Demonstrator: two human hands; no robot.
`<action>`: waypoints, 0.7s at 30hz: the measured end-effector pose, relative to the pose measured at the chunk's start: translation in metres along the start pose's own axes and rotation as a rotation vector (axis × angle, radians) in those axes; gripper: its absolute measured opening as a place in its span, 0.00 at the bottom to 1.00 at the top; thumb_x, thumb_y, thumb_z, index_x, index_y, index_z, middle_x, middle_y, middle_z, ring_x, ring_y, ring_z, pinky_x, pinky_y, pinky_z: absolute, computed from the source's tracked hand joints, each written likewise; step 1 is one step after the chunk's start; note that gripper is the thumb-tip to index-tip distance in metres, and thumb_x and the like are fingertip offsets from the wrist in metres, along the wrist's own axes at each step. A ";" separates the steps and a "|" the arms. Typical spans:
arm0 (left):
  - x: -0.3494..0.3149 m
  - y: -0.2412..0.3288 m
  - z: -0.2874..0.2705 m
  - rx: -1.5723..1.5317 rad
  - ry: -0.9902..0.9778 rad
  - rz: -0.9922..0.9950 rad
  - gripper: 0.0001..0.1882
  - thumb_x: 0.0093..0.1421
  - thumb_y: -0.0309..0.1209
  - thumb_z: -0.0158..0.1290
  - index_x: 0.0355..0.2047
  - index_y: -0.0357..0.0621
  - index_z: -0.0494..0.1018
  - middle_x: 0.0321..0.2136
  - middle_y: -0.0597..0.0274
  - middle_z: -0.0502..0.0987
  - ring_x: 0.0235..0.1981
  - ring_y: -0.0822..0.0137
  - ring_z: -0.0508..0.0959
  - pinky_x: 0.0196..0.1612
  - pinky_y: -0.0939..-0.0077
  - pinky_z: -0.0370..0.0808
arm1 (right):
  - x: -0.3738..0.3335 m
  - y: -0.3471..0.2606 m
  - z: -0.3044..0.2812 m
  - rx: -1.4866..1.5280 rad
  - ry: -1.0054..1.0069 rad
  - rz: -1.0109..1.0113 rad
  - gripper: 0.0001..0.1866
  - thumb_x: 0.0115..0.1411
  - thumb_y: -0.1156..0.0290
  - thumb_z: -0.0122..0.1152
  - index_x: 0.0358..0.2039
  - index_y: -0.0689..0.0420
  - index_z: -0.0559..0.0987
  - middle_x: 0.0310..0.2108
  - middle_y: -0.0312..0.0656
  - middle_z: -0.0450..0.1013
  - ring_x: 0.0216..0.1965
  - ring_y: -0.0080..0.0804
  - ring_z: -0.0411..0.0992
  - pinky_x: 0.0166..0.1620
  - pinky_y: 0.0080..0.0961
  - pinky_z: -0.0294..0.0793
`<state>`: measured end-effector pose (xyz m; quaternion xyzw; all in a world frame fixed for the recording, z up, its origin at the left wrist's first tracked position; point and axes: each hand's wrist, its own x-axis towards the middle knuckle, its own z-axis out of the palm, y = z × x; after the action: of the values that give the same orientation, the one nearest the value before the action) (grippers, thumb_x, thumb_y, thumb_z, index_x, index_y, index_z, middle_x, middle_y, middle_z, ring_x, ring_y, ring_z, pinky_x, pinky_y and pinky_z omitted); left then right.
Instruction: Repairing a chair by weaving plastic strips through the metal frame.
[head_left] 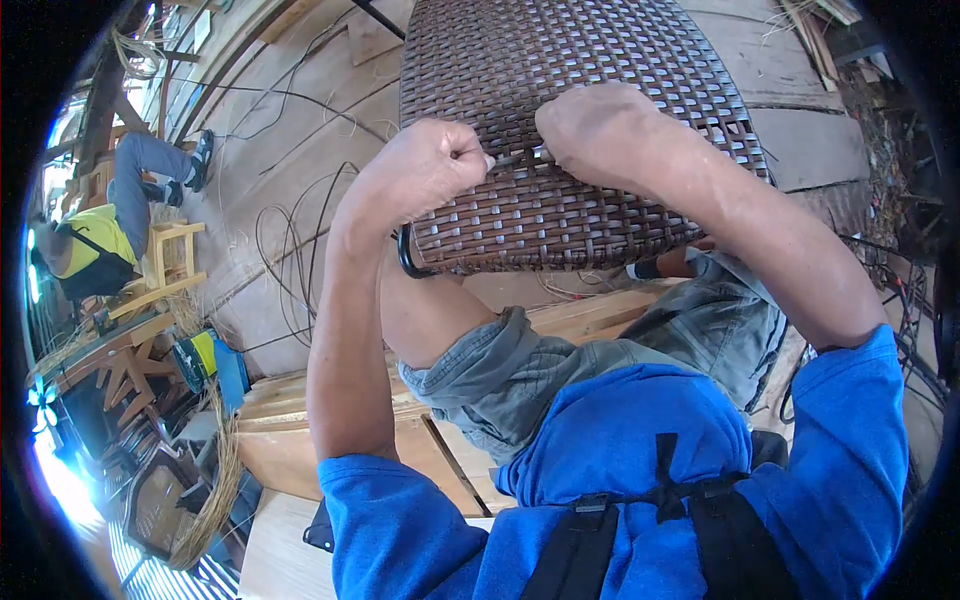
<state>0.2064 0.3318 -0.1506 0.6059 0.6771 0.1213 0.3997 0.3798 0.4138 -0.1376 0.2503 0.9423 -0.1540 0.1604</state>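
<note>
A brown woven wicker panel (570, 60) of flat, glossy strands lies in front of me above my knees, its near edge toward my lap. My left hand (428, 172) is closed in a pinch over its left part; what the fingers hold is hidden. Closed and turned knuckles up, my right hand (600, 135) rests low over the middle of the weave. A small shiny piece shows beside its fingers, too small to name. Between the two hands a short dark strip runs along the weave. At the near left corner, a black frame tube (410, 255) sticks out.
Long loose strands (290, 235) curl on the floor at left. Wooden planks (370, 405) lie beneath my legs. At far left another person (105, 235) sits by a small wooden frame (175, 265). Bundled strands (215, 490) hang at lower left; tangled cords (905, 300) lie at right.
</note>
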 end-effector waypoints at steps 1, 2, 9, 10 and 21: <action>0.001 -0.001 0.001 -0.044 -0.001 -0.028 0.11 0.48 0.32 0.47 0.21 0.34 0.71 0.12 0.62 0.67 0.17 0.73 0.65 0.23 0.75 0.66 | -0.001 0.001 0.001 -0.015 0.026 -0.019 0.13 0.51 0.74 0.48 0.33 0.63 0.78 0.35 0.51 0.74 0.38 0.42 0.74 0.40 0.35 0.73; 0.001 -0.001 0.001 -0.088 0.001 -0.059 0.11 0.48 0.32 0.47 0.21 0.34 0.71 0.12 0.63 0.67 0.17 0.74 0.65 0.23 0.75 0.66 | -0.001 0.002 0.001 -0.007 0.021 -0.023 0.13 0.51 0.74 0.48 0.33 0.63 0.78 0.35 0.51 0.74 0.38 0.42 0.74 0.40 0.35 0.73; -0.002 -0.001 0.000 -0.177 -0.020 -0.063 0.14 0.53 0.36 0.50 0.23 0.35 0.72 0.13 0.70 0.65 0.18 0.78 0.63 0.22 0.79 0.62 | -0.002 0.000 -0.001 -0.006 0.067 -0.025 0.11 0.51 0.74 0.48 0.31 0.62 0.78 0.32 0.51 0.74 0.37 0.43 0.74 0.39 0.35 0.73; -0.003 -0.002 0.000 -0.172 -0.008 -0.054 0.14 0.53 0.36 0.50 0.23 0.35 0.72 0.13 0.70 0.65 0.18 0.78 0.63 0.22 0.79 0.62 | -0.002 -0.001 0.000 -0.022 0.050 -0.010 0.11 0.51 0.73 0.48 0.32 0.62 0.78 0.32 0.50 0.74 0.37 0.43 0.74 0.39 0.34 0.73; 0.008 0.003 0.016 0.168 0.104 0.089 0.13 0.55 0.37 0.49 0.23 0.38 0.72 0.16 0.63 0.71 0.20 0.67 0.71 0.25 0.71 0.67 | -0.005 0.003 0.007 -0.039 0.137 -0.027 0.09 0.50 0.73 0.49 0.28 0.61 0.78 0.31 0.50 0.74 0.35 0.43 0.74 0.37 0.35 0.73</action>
<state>0.2203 0.3344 -0.1619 0.6597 0.6770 0.1129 0.3061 0.3868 0.4120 -0.1424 0.2443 0.9572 -0.1201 0.0986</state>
